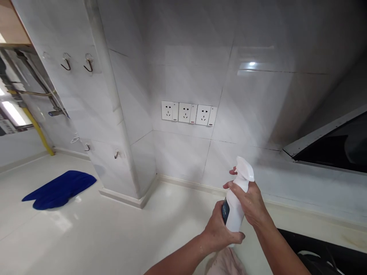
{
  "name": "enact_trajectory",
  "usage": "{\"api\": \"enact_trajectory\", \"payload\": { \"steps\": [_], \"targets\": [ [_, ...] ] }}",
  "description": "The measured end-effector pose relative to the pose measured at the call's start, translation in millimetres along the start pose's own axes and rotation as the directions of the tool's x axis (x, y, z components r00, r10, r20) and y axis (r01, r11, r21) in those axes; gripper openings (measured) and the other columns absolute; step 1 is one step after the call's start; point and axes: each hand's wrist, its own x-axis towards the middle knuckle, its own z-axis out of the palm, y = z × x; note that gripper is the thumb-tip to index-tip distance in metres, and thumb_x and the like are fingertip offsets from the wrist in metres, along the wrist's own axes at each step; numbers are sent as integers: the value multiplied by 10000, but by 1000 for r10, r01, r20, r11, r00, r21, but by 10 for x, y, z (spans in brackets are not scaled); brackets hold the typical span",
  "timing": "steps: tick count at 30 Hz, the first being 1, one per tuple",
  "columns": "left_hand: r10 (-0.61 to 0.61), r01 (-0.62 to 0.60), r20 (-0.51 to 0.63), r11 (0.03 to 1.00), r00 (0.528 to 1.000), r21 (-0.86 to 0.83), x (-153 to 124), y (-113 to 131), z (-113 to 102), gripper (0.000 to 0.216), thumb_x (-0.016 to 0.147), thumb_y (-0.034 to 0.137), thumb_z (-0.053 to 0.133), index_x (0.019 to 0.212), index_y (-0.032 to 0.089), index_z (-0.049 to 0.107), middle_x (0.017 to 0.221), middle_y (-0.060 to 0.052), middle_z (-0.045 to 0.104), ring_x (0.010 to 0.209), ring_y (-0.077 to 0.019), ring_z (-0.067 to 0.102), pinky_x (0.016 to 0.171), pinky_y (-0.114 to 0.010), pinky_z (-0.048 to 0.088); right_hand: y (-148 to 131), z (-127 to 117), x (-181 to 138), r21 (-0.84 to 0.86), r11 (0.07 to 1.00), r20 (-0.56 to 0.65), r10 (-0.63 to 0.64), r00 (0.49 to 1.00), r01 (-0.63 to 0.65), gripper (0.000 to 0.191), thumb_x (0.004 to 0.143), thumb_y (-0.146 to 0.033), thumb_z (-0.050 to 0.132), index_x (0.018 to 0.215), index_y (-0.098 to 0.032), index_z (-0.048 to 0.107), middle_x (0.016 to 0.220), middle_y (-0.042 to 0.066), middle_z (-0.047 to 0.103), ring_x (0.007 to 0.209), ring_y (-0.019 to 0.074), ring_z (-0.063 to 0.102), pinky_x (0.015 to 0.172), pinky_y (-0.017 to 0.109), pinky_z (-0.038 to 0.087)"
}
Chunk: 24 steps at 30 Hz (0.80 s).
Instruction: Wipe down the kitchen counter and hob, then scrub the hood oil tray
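Note:
A white spray bottle (pixel 236 214) with a dark label is held above the counter, its trigger head (pixel 244 169) tilted up toward the tiled wall. My left hand (pixel 220 227) wraps round the lower part of the bottle. Around the neck, just under the spray head, my right hand (pixel 252 200) is closed, with its fingertips showing on the far side. Below the bottle, at the bottom edge of the view, lies a pale pinkish cloth (pixel 226 263), partly cut off.
Three wall sockets (pixel 187 113) sit in a row on the tiles. A tiled pillar (pixel 114 114) with several hooks juts out at left. On the counter (pixel 94 236) lies a blue cloth (pixel 61 190). A black stove (pixel 323 252) and a range hood (pixel 335 141) stand at right.

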Motion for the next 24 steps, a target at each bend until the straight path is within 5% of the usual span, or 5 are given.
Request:
{"api": "enact_trajectory", "payload": {
  "steps": [9, 18, 24],
  "targets": [
    [-19, 19, 1, 999, 1000, 32, -27, 44, -102, 840, 511, 178, 841, 1247, 215, 437, 1092, -31, 570, 890, -181, 533, 693, -304, 426, 147, 100, -61, 32, 999, -81, 47, 996, -44, 497, 718, -492, 775, 1099, -223, 605, 979, 42, 654, 860, 239, 665, 734, 364, 527],
    [-1, 2, -80, 1000, 997, 16, -339, 72, -442, 709, 550, 121, 731, 1182, 215, 422, 994, 11, 542, 821, -144, 492, 655, -270, 409, 75, 586, -211, -88, 996, 185, 13, 983, 4, 493, 826, -424, 667, 1279, -266, 553, 932, 13, 677, 859, 210, 636, 758, 339, 503],
    [74, -76, -174, 997, 982, -2, -446, 96, -794, 693, 605, 121, 737, 1211, 223, 417, 1037, -7, 567, 882, -160, 534, 731, -291, 465, 38, 1069, -186, -72, 997, 241, 8, 970, 10, 398, 808, -405, 667, 1169, -264, 579, 917, -7, 654, 855, 200, 617, 753, 333, 502]
  ]
}}
